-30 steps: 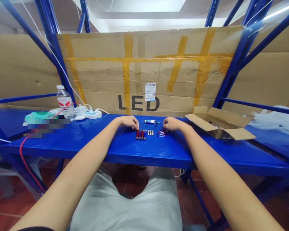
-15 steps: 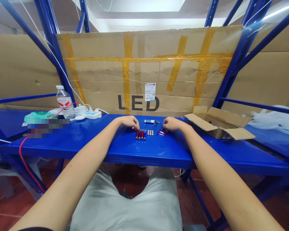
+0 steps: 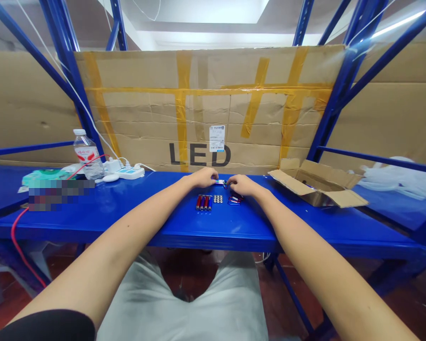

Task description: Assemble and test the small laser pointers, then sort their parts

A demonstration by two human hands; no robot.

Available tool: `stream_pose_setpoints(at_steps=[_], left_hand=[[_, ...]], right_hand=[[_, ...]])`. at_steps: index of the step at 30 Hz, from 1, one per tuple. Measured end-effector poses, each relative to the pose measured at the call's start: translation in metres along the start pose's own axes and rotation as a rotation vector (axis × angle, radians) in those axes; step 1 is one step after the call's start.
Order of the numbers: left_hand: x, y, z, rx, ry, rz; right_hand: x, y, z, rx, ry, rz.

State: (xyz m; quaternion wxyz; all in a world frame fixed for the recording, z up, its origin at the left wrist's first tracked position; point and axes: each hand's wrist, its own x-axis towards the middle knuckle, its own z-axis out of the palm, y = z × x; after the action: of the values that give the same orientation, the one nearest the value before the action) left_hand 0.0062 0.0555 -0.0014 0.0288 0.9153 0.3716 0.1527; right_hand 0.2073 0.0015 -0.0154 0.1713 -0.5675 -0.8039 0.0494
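Note:
A small light-blue, silvery keychain flashlight (image 3: pixel 220 182) lies across the table between my hands. My left hand (image 3: pixel 206 177) comes over its left end with curled fingers, the fingertips closed on it. My right hand (image 3: pixel 242 185) is bent at the other end, by the clip; its fingers are closed, and whatever is in them is hidden. Nearer to me stand several red and purple flashlight tubes (image 3: pixel 203 202) side by side. Just right of these sit button batteries (image 3: pixel 218 199) in rows. Red and blue carabiner clips (image 3: pixel 235 201) lie below my right hand.
At the right stands an open cardboard box (image 3: pixel 315 184) with flaps spread. A water bottle (image 3: pixel 88 156), a white power strip (image 3: pixel 130 172) and a red cable (image 3: pixel 19 232) are at the left. Behind the blue table (image 3: pixel 213 232) rises a large taped cardboard sheet (image 3: pixel 142 128).
My left hand has moved right and away from me, from the tubes to the flashlight. My right hand has shifted slightly left towards the clip end. The view has turned a little.

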Motion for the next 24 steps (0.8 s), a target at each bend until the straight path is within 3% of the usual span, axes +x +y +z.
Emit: stream_pose_setpoints(at_steps=[6, 15, 20, 24], left_hand=[[0.016, 0.014, 0.011, 0.082, -0.08, 0.044], [0.007, 0.017, 0.01, 0.04, -0.126, -0.004], [-0.003, 0.02, 0.005, 0.048, 0.038, 0.078], [-0.014, 0.03, -0.003, 0.007, 0.186, 0.177]], right_hand=[[0.011, 0.002, 0.011, -0.049, -0.04, -0.015], [0.013, 0.007, 0.014, -0.025, -0.037, -0.034], [0.012, 0.002, 0.011, 0.036, 0.049, -0.015], [0.013, -0.001, 0.006, 0.305, 0.241, -0.09]])
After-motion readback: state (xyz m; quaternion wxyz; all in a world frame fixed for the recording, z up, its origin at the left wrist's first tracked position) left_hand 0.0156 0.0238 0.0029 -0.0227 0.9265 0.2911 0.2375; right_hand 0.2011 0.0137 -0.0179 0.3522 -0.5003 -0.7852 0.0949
